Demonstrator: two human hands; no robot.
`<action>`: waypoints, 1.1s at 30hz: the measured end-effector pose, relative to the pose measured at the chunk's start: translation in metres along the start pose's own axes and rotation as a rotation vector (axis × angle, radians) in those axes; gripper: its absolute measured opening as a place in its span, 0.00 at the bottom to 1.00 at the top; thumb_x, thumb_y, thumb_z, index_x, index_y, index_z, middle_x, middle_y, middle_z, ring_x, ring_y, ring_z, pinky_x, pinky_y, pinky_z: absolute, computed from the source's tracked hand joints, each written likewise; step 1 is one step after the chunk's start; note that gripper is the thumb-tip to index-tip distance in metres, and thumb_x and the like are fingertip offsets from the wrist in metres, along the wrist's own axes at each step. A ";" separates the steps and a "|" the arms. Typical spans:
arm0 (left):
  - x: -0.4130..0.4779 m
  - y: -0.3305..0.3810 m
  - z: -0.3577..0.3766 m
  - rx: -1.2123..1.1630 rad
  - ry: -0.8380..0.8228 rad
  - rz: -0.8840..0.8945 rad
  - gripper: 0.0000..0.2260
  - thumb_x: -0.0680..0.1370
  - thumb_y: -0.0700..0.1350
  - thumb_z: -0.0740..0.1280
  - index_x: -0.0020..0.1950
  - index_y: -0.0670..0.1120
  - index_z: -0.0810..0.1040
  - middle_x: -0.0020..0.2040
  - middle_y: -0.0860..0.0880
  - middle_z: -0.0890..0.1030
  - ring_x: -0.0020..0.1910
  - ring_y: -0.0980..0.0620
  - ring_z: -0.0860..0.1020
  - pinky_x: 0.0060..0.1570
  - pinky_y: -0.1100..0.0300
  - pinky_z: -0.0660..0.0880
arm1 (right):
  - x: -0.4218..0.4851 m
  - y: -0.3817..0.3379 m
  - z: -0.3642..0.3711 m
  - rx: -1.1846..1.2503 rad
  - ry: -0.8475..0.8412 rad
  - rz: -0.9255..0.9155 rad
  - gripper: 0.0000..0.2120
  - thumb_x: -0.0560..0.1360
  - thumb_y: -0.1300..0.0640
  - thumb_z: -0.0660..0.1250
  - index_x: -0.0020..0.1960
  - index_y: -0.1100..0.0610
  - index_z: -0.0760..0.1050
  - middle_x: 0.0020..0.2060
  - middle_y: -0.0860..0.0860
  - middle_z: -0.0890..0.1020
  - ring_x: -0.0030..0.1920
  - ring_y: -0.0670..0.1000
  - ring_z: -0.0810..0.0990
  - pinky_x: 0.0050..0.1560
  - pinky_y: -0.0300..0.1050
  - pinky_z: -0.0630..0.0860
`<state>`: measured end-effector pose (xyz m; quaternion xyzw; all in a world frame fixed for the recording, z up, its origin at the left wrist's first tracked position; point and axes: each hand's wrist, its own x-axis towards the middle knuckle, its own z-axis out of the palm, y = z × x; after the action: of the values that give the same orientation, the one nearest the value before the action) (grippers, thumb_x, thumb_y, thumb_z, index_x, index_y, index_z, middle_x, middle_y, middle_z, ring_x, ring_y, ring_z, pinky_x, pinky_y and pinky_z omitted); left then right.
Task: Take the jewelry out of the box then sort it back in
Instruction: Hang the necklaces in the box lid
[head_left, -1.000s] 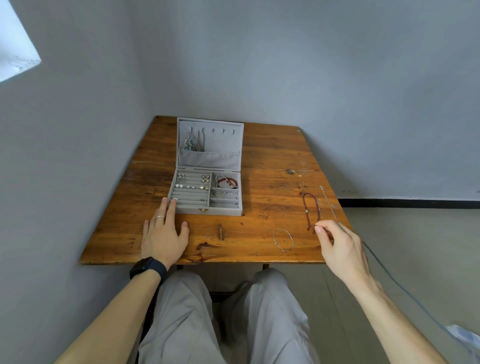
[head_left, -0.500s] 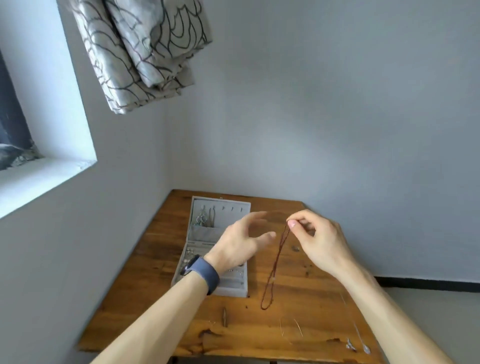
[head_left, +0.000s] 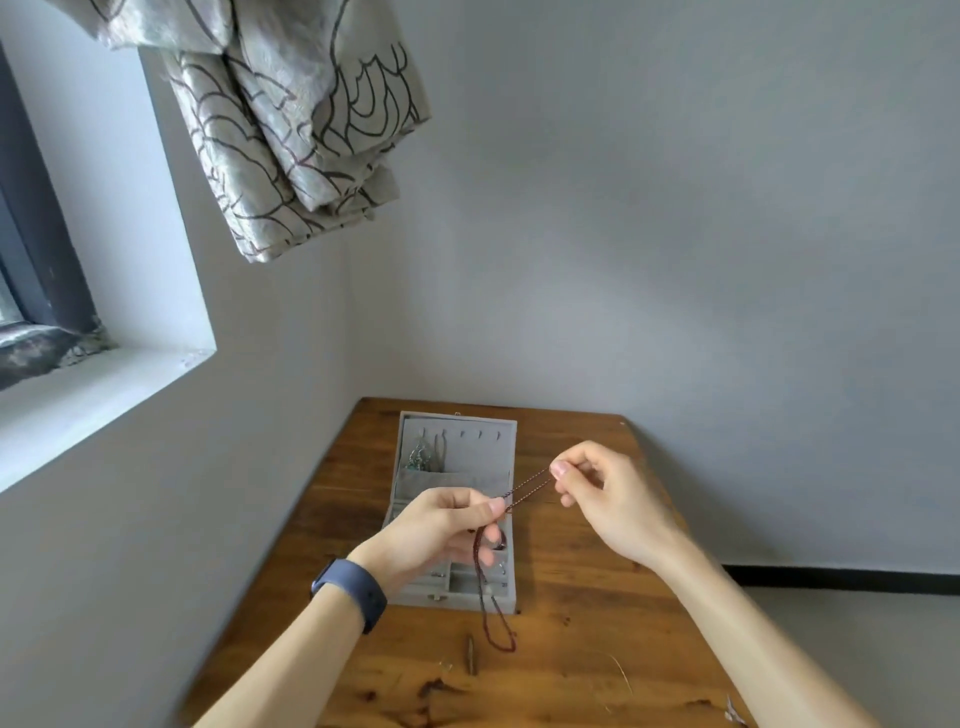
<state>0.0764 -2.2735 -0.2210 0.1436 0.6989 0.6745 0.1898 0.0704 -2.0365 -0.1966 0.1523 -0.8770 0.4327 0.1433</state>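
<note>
A dark red necklace (head_left: 527, 488) was held up above the open jewelry box (head_left: 483, 447).
The left hand (head_left: 436, 525) and right hand (head_left: 608, 499) each pinched it between thumb and forefinger, a short stretch taut between them; the remainder dangled from the left, past the box's front edge.

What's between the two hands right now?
In the head view, a doubled stretch of the red beaded necklace, pinched by left hand and right hand.

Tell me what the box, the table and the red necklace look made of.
Box: grey velvet-like fabric lining, matte, soft-looking. Table: varnished wood, grain and dark knots visible, slight sheen. Necklace: seemingly tiny dark red beads on a string; too fine to tell.
</note>
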 end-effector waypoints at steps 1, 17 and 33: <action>-0.004 -0.006 -0.006 -0.027 -0.003 -0.027 0.14 0.77 0.56 0.72 0.41 0.46 0.80 0.39 0.43 0.81 0.39 0.46 0.79 0.49 0.53 0.78 | 0.000 0.003 0.004 0.039 -0.012 0.034 0.06 0.80 0.52 0.65 0.45 0.47 0.79 0.38 0.41 0.84 0.39 0.43 0.83 0.41 0.32 0.74; -0.054 -0.047 -0.083 -0.208 0.108 -0.132 0.13 0.75 0.57 0.73 0.41 0.48 0.79 0.40 0.48 0.76 0.39 0.53 0.76 0.49 0.58 0.74 | 0.011 0.058 0.021 0.374 0.166 0.435 0.07 0.82 0.56 0.63 0.51 0.54 0.80 0.44 0.51 0.83 0.39 0.48 0.83 0.40 0.45 0.78; 0.028 0.069 -0.126 1.020 0.793 0.135 0.05 0.77 0.56 0.70 0.43 0.58 0.83 0.39 0.59 0.82 0.42 0.53 0.79 0.44 0.62 0.74 | 0.029 0.086 0.093 -0.062 -0.103 0.458 0.06 0.79 0.52 0.68 0.45 0.46 0.83 0.42 0.34 0.81 0.43 0.39 0.80 0.44 0.34 0.71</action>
<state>-0.0096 -2.3691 -0.1520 -0.0006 0.9379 0.2700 -0.2177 -0.0010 -2.0653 -0.3011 -0.0332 -0.9076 0.4185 0.0011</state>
